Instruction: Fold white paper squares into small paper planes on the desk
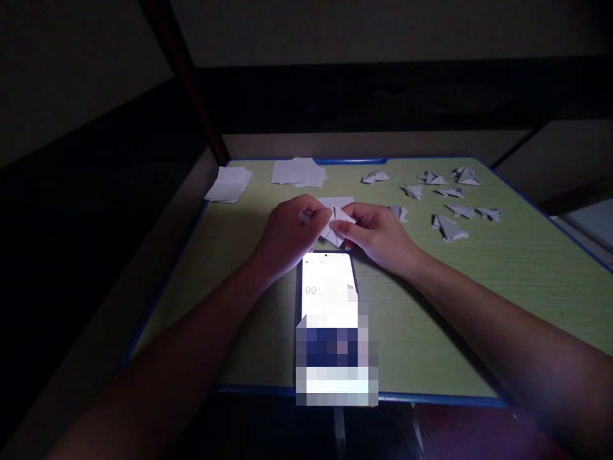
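A small folded piece of white paper is held between both hands above the middle of the table. My left hand pinches its left side, thumb on top. From the right, my right hand grips the same paper with thumb and fingers. Behind the hands lies a flat white sheet, partly covered by them. Just below the hands a lit phone rests on the table, showing digits on a bright screen; its lower part is blurred out.
Several folded paper figures are scattered over the right and back right of the green table. Two stacks of white paper, one at the far left and one at the back, lie near the blue edge. Dark walls surround the table.
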The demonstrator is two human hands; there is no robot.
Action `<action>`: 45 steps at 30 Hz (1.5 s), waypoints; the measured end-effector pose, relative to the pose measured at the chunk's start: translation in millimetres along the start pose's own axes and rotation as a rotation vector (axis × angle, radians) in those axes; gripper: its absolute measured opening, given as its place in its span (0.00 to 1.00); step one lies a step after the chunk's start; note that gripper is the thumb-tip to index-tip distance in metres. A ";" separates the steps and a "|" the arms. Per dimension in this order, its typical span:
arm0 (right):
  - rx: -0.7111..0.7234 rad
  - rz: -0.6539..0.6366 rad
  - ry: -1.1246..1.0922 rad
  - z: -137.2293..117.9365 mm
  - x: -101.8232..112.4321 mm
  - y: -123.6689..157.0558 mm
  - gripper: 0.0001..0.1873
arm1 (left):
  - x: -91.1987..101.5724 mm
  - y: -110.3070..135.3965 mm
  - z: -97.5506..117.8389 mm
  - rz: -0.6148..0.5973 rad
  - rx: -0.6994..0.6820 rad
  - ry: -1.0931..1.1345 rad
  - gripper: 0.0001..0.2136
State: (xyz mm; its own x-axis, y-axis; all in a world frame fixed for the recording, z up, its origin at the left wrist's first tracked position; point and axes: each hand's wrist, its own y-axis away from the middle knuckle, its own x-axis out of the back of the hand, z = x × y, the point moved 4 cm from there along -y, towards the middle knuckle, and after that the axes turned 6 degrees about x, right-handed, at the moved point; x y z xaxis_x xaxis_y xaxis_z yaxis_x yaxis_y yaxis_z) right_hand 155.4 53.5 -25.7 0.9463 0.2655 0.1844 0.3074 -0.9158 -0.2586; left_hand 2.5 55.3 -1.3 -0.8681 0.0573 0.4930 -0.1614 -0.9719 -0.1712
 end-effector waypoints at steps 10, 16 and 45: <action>-0.001 0.009 0.014 -0.4 0.1 0.3 0.15 | -1.2 2.3 4.3 -0.040 0.017 0.039 0.07; -0.003 0.011 0.022 -0.9 0.0 0.7 0.16 | -1.1 2.3 3.5 -0.038 0.004 0.057 0.06; -0.001 0.011 0.013 -1.1 0.8 -0.3 0.17 | -1.5 1.3 3.2 -0.016 -0.067 -0.061 0.07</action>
State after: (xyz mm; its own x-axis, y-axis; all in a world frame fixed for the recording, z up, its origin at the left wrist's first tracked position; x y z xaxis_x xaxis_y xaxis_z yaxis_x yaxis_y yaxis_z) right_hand 156.0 53.6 -24.5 0.9481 0.2518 0.1941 0.2971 -0.9189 -0.2594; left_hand 5.1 53.3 0.5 -0.8354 0.0571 0.5467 -0.2080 -0.9535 -0.2181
